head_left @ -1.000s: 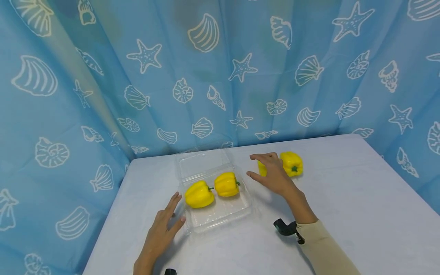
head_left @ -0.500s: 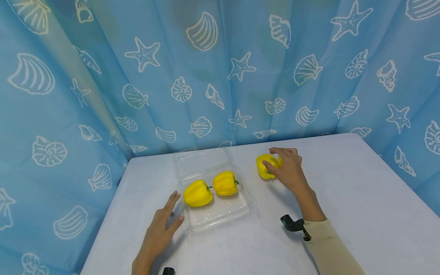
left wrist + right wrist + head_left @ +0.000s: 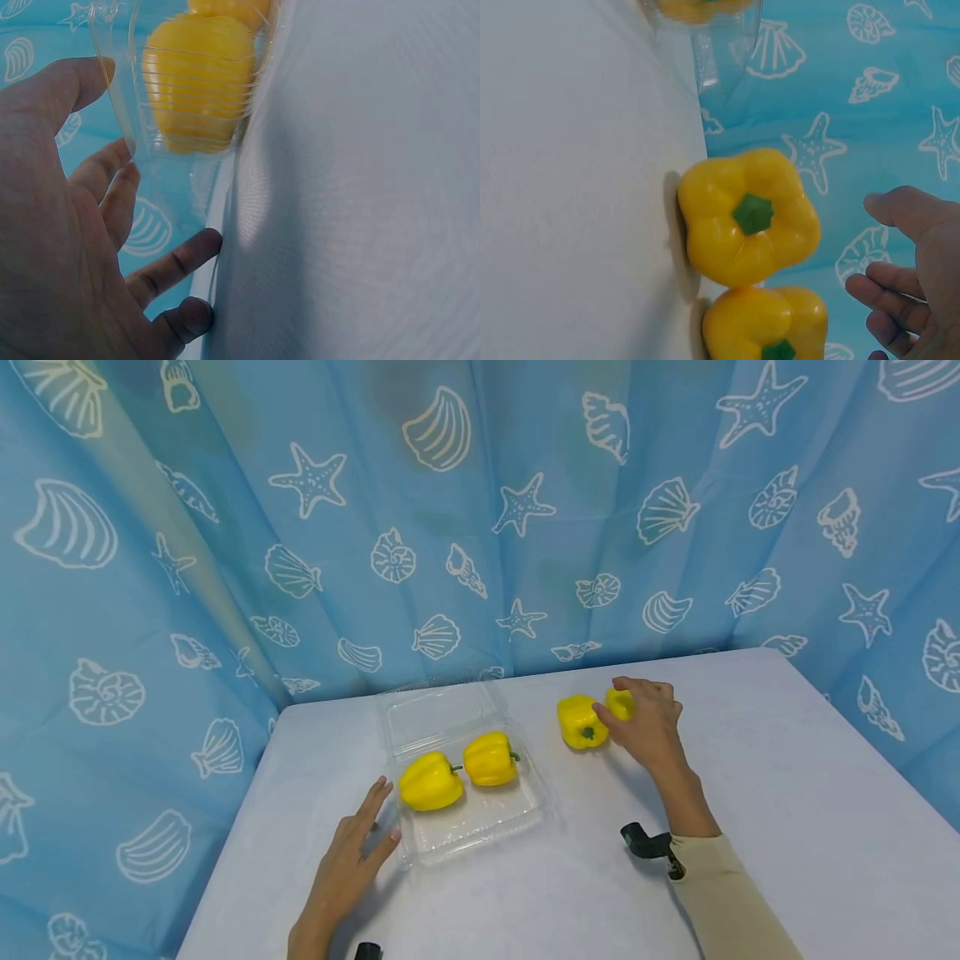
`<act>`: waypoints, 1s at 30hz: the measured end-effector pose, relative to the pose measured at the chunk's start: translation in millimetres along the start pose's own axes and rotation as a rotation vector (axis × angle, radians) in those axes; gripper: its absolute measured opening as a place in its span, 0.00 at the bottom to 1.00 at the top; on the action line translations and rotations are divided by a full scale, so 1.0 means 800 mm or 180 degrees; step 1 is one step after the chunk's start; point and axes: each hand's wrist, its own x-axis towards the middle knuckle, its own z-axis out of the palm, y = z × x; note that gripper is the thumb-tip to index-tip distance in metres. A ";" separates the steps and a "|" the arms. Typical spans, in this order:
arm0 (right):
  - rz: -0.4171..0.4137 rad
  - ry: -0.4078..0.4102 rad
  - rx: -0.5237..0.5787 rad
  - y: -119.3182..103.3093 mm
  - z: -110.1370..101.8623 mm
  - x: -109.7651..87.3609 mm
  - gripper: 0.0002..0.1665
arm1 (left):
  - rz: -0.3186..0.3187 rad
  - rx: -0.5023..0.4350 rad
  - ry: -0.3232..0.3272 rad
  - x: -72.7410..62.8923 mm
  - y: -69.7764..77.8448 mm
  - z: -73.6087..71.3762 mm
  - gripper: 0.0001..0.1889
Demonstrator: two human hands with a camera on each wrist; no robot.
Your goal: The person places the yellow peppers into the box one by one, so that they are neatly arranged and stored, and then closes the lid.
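Two yellow bell peppers, a left one (image 3: 431,782) and a right one (image 3: 491,759), lie in a clear plastic clamshell box (image 3: 480,828) with its lid (image 3: 438,717) folded back. My left hand (image 3: 347,862) rests beside the box's left edge, fingers spread; in the left wrist view the thumb and a finger are at the clear rim. Farther right, two loose peppers sit side by side, one (image 3: 582,722) fully showing, the other (image 3: 619,702) partly hidden behind my right hand (image 3: 651,720). That hand hovers above with loosely bent fingers, and the right wrist view shows it apart from both peppers (image 3: 750,217).
White cloth (image 3: 787,793) covers the table. Behind it hangs a blue curtain (image 3: 525,560) with white shell and starfish prints, close to the table's back edge. A black camera mount (image 3: 647,843) sticks out from the right wrist, near the beige sleeve (image 3: 727,893).
My right hand has moved rightward, from over the left loose pepper to over the right one, uncovering the left one. The left hand and the boxed peppers stay in place.
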 end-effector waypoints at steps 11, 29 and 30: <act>0.0295 0.0082 -0.0096 0.021 -0.001 0.002 0.36 | -0.0032 0.0004 -0.0012 0.001 -0.001 0.000 0.35; 0.0527 0.0113 -0.0221 0.043 0.004 -0.001 0.42 | -0.0041 0.0000 -0.0032 0.001 -0.003 0.000 0.36; 0.0540 0.0104 -0.0224 0.043 0.004 -0.001 0.43 | -0.0044 0.0001 -0.0034 0.001 -0.003 0.001 0.36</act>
